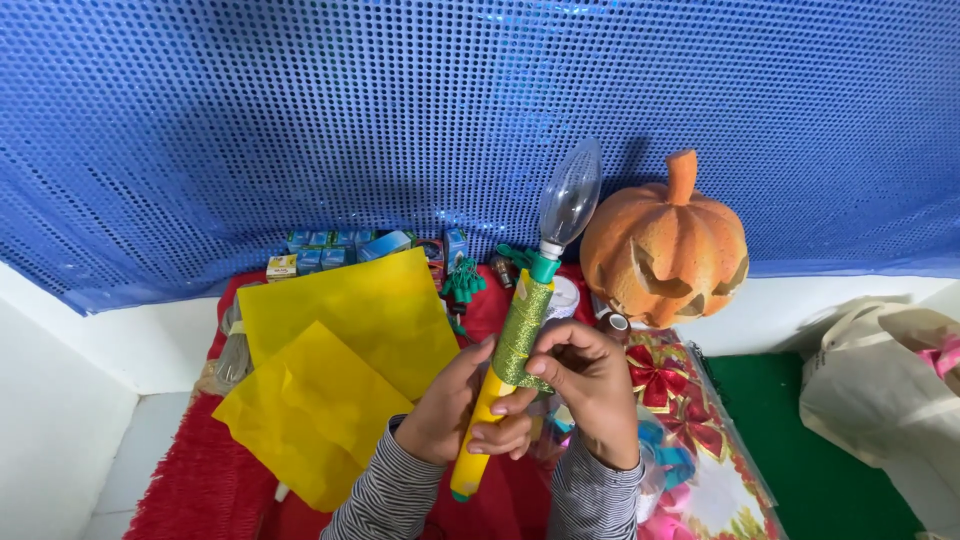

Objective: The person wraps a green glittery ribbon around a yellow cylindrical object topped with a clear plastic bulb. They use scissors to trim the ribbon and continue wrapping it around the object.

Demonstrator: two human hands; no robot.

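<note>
Both hands on yellow candle-shaped lamp stick [487, 410], clear flame bulb [570, 193] tilted toward 1 o'clock. Left hand [447, 412] clasps lower shaft, steadying. Right hand [590, 380] pinches green glitter wrap [521, 333] around shaft, seemingly pressing it flat. Yellow tissue sheets [340, 360] at 9 o'clock; orange carved pumpkin [665, 250] at 2 o'clock.

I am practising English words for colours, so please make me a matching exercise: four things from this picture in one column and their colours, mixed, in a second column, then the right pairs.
Things:
1. carved pumpkin
2. paper sheets
3. glitter wrap around the candle-shaped lamp held in both hands
4. sequin backdrop

Colours:
A. blue
B. green
C. orange
D. yellow

Right pairs: 1-C, 2-D, 3-B, 4-A.

The left hand and right hand both grip the lamp's stem, and its clear bulb points up.
</note>
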